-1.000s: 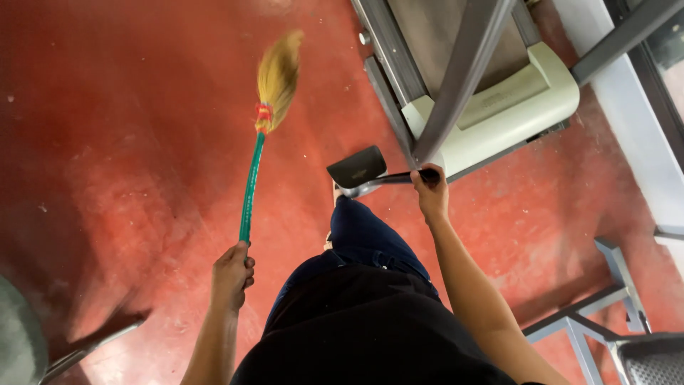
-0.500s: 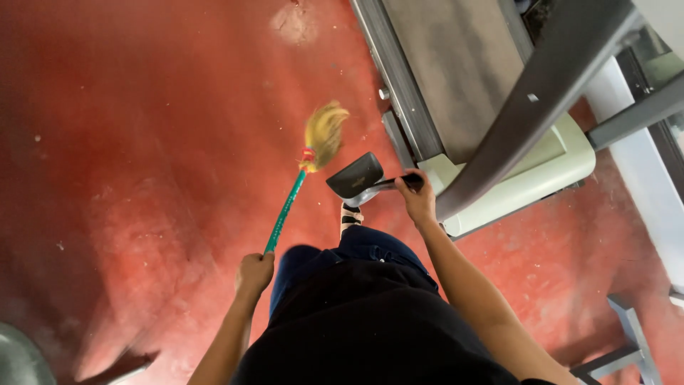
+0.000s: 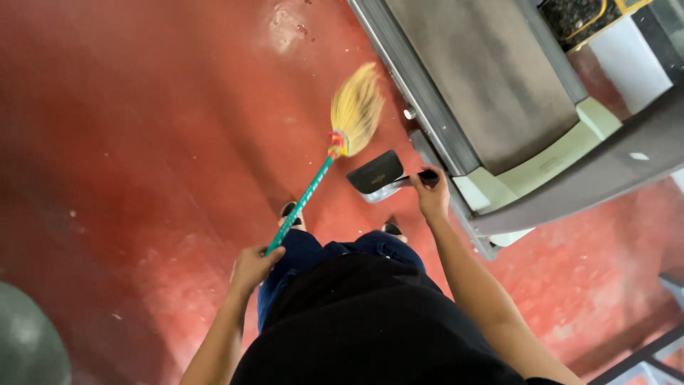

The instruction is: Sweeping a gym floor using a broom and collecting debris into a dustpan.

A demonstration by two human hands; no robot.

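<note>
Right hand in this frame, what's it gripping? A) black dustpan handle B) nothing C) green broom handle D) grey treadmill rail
A: the right hand is closed on the handle of the black dustpan, while the left hand holds the green-handled straw broom.

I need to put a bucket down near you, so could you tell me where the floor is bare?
The red floor is bare to the left of the broom, up to the grey round object at the lower-left corner. It is crowded on the right: the dustpan in the right hand sits against the treadmill.
</note>
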